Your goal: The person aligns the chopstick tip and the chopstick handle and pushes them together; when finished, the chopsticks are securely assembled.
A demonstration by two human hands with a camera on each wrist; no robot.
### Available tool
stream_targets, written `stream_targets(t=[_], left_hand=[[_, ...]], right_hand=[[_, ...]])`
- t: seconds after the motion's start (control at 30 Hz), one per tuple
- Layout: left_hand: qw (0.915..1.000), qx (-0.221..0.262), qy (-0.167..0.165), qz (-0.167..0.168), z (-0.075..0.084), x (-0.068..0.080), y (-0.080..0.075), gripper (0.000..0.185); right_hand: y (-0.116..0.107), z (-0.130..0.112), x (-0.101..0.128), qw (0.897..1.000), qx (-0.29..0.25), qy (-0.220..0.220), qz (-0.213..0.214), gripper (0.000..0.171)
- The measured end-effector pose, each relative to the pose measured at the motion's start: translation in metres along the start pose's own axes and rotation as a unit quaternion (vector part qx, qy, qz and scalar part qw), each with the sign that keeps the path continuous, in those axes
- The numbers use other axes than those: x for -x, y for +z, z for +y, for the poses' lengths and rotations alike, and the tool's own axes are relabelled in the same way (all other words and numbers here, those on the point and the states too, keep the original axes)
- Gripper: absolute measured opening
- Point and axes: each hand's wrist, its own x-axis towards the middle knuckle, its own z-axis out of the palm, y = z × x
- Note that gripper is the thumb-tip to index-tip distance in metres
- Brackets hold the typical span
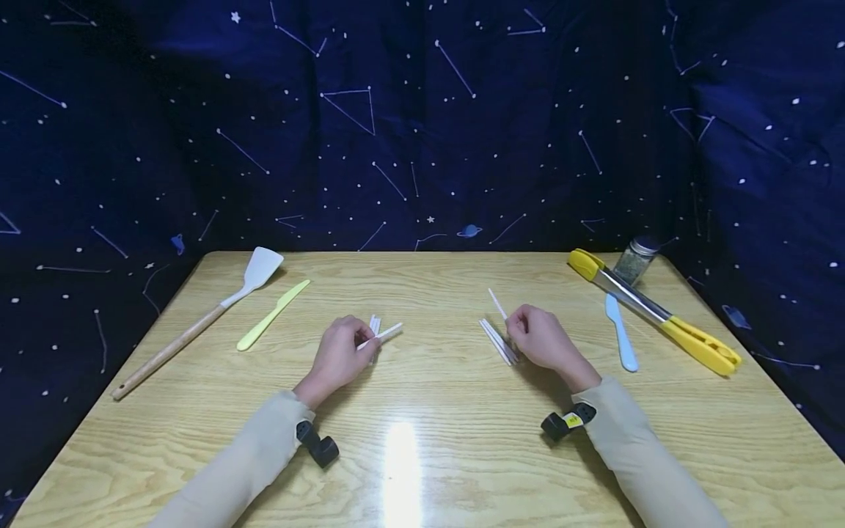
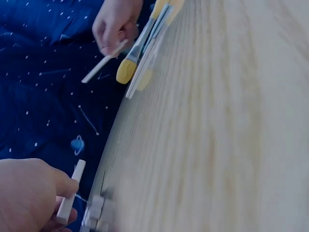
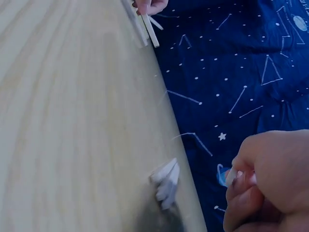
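Note:
My left hand pinches a thin white stick between thumb and fingers, over a small group of similar white sticks on the table. The left wrist view shows the squared edges of this held stick. To the right, my right hand pinches another white stick, its free end slanting up and away. Beside and below that hand lies a second group of white sticks, side by side on the wood. In the right wrist view this group appears end-on and blurred.
A white spatula with a wooden handle and a yellow-green knife lie at left. At right are a light-blue knife, yellow-handled tongs and a glass jar. A dark starry cloth hangs behind the table.

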Motion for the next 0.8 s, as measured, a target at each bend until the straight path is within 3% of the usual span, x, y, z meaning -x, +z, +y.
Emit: stream_targets(t=[0.4,0.67,0.8], left_hand=[[0.9965,0.032,0.064,0.042,0.025,-0.004,0.012,0.009],[0.9907,0.058,0.119,0.03,0.034,-0.007,0.011,0.008],[0.9899,0.052,0.128,0.035,0.037,-0.008,0.01,0.008]], right_hand=[[-0.006,-0.017,0.001,0.997,-0.065,-0.042,0.012,0.003],[-0.009,-0.026,0.001,0.99,-0.129,-0.059,0.002,0.006],[-0.008,-0.029,0.001,0.981,-0.182,-0.065,-0.017,0.008]])
